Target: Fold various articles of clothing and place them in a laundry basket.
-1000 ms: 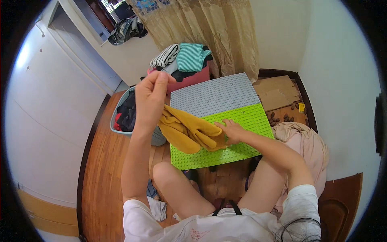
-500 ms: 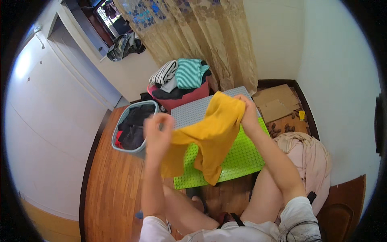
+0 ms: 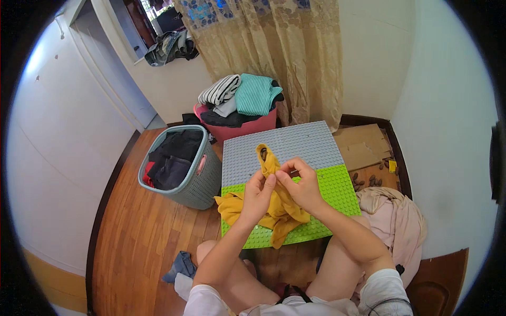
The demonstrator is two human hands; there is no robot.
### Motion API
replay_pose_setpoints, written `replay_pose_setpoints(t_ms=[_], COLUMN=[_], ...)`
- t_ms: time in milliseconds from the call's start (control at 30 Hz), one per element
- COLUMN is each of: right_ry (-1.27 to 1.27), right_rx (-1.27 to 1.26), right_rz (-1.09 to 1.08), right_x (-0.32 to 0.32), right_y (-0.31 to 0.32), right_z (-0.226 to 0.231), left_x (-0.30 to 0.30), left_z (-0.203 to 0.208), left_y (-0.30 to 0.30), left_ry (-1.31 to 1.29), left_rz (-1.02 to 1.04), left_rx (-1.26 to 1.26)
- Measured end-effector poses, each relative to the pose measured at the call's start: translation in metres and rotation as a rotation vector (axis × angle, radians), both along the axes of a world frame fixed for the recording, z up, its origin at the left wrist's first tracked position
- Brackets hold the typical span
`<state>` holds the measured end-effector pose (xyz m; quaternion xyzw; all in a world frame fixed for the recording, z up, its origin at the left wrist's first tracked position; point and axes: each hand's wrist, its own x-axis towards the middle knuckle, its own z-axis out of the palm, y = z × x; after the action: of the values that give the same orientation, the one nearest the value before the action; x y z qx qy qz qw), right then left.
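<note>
Yellow garment (image 3: 284, 208) lies bunched on the green part of the studded tabletop (image 3: 333, 196), one end raised above the grey part. The left hand (image 3: 256, 197) grips the raised end between thumb and fingers; the right hand (image 3: 302, 187) pinches it just beside. A blue-grey basket (image 3: 199, 181) of dark clothes stands left of the tabletop, near a pink tub (image 3: 250, 128) heaped with clothing.

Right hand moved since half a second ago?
Yes. Against the gray-and-green board, the right hand has shifted left and toward the board's near edge.
</note>
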<state>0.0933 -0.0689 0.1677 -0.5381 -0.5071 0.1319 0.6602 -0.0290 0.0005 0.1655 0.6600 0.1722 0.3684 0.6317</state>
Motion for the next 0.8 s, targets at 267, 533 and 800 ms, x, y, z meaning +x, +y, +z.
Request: replay_pose_setpoints(t_ms=[267,533,800], right_ry=[-0.422,0.909,-0.311], right_rx=[-0.072,-0.107,0.075], right_rz=[0.004,0.186,-0.261], right_x=[0.017,0.066,0.088], right_y=[-0.004,-0.018,-0.034], right_z=[-0.011,-0.001,0.110], left_x=[-0.005,-0.030,-0.064], left_z=[-0.014,0.016,0.125], left_y=[0.009,0.032,0.048], left_ry=[0.063,-0.212,0.086], left_rz=[0.030,0.032,0.530], left_rx=[0.039,-0.492,0.738])
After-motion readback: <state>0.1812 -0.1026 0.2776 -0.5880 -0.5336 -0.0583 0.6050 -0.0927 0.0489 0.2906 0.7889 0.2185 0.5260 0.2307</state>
